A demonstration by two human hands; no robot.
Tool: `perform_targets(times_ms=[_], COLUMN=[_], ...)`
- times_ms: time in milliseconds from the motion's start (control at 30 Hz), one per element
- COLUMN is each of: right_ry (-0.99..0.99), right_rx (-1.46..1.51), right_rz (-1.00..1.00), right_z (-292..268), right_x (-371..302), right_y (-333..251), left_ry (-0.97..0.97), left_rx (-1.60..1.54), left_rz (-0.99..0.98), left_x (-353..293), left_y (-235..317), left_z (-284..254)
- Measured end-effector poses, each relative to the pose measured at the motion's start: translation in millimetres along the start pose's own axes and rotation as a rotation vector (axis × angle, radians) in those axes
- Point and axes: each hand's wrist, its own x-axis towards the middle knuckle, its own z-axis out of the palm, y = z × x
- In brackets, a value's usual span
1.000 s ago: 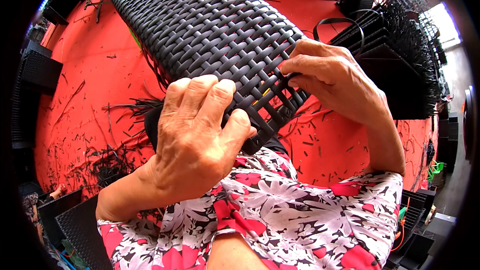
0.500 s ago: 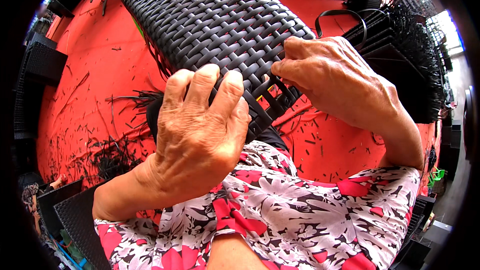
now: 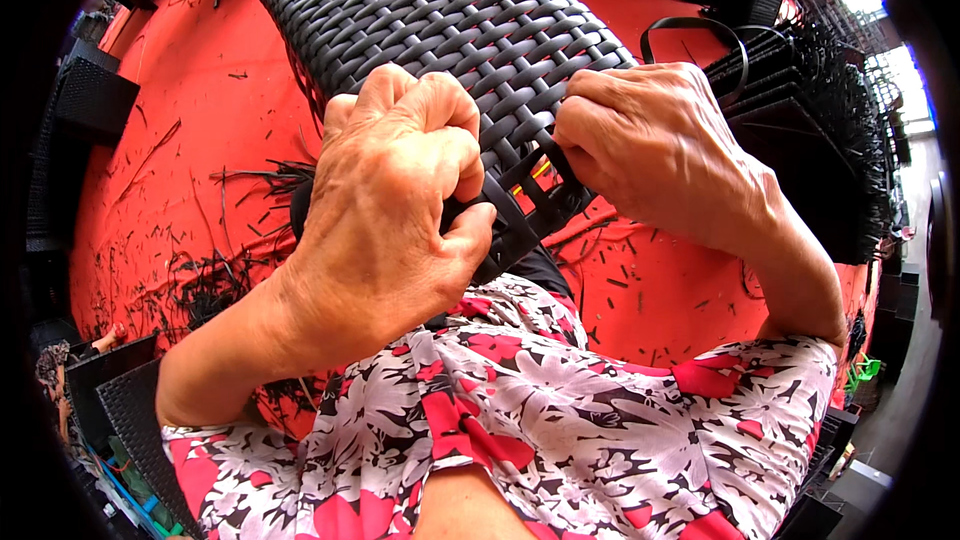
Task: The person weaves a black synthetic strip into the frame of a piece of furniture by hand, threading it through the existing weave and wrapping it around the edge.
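Seen from above, a person's two bare hands work at the near end of a dark grey woven piece [image 3: 440, 30]. It runs from just above the lap up to the top of the view, leaning left. Most of its surface is tightly woven; near the close end the weave opens into square gaps between crossing strips. Through one gap shows a small yellow patch [image 3: 543, 172], too small to read as a label or anything else.

The left hand [image 3: 390, 180] is curled over the near left side, knuckles up, the thumb below the bent fingers. The right hand [image 3: 650, 140] sits at the right edge beside the open gaps, its fingers bunched close together. The tips of both hands are hidden, so I cannot tell whether either one pinches a strip.

The long left edge of the piece borders a wide stretch of red floor [image 3: 180, 180], sprinkled with black scraps [image 3: 215, 285]. On the right, a narrower band of the same floor lies between the piece and a stack of dark panels [image 3: 790, 150] with bristly ends; a black strap [image 3: 742, 50] loops up near the right hand. Below, the wearer's floral shirt [image 3: 580, 420] fills the space between the forearms. At the lower left, another person's hand [image 3: 110, 338] shows near a dark board [image 3: 140, 430].
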Motion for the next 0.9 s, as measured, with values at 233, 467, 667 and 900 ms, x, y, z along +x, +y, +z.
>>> perform_targets(times_ms=[233, 467, 667, 900], right_ry=[0.176, 0.215, -0.21, -0.526], right_rx=[-0.083, 0.11, 0.229, -0.003], right_rz=[-0.046, -0.029, 0.208, -0.03], right_z=[6.3, 3.1, -26.6, -37.3], right_x=[4.2, 10.6, 20.5, 43.9], right_y=[-7.7, -2.7, 4.1, 6.0], left_ry=[0.152, 0.204, 0.091, 0.064], left_rx=[0.239, 0.452, 0.53, 0.306], left_rz=[0.072, 0.275, 0.269, 0.176], left_x=[3.7, 6.1, 9.4, 10.1], left_y=[5.2, 15.2, 18.5, 0.5], left_z=[5.2, 3.7, 6.1, -0.4])
